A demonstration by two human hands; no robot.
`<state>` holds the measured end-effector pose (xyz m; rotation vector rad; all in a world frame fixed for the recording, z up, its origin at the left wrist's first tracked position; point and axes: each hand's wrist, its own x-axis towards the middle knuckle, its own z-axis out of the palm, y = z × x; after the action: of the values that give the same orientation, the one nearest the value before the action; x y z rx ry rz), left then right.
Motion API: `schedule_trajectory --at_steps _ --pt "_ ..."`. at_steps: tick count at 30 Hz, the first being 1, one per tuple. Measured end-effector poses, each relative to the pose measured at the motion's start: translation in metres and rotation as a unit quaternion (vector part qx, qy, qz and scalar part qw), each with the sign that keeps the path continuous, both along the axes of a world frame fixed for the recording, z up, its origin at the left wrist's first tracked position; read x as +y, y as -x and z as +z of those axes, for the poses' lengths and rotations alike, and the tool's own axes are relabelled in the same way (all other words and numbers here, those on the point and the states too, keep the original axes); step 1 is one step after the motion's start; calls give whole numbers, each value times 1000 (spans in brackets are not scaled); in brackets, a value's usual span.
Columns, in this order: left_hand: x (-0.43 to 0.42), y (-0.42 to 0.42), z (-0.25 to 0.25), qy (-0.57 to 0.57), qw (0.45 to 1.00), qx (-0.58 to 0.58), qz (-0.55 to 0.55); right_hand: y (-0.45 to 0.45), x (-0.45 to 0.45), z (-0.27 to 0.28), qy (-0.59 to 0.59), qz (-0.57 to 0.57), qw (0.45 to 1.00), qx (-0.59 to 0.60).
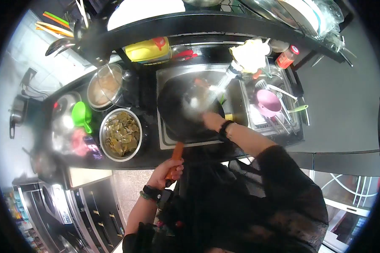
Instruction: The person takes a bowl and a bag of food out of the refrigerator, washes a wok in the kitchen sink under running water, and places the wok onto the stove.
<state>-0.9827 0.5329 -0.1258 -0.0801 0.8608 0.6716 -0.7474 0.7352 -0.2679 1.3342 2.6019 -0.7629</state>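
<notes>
A dark wok point(168, 107) sits tilted over the sink point(161, 141), under a stream of water from the faucet point(233, 71). Its orange handle point(177, 152) points toward my body, and my left hand point(169, 172) is wrapped round it. Inside the wok, near its right side, my right hand point(214, 121) reaches down with fingers bent together. The fingertips are partly hidden, so anything they hold cannot be made out. Glare and splashing water blur the wok's middle. Bits of green and yellow show in the sink beside the wok.
Left of the sink stand a steel bowl point(101, 137) of brownish-green cut pieces, a lidded pot point(90, 95) and a green scoop point(81, 113). On the right, a pink cup point(269, 103) lies among utensils. A dark shelf point(215, 21) crosses above, with a red-capped jar point(286, 57) below it.
</notes>
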Motion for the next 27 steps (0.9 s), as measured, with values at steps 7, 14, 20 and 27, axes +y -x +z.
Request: schedule_trajectory --at_steps 7,14,20,27 --pt "0 -6 -7 -4 1000 5 -14 16 -35 107 246 18 964 103" --pt "-4 -9 -3 -19 999 27 -14 36 7 -4 64 -18 997 44" --pt "-2 -10 -7 -14 1000 16 -7 -6 -24 6 115 47 992 19" --pt "-2 -13 -8 -23 999 41 -23 94 25 -45 -35 -16 983 178"
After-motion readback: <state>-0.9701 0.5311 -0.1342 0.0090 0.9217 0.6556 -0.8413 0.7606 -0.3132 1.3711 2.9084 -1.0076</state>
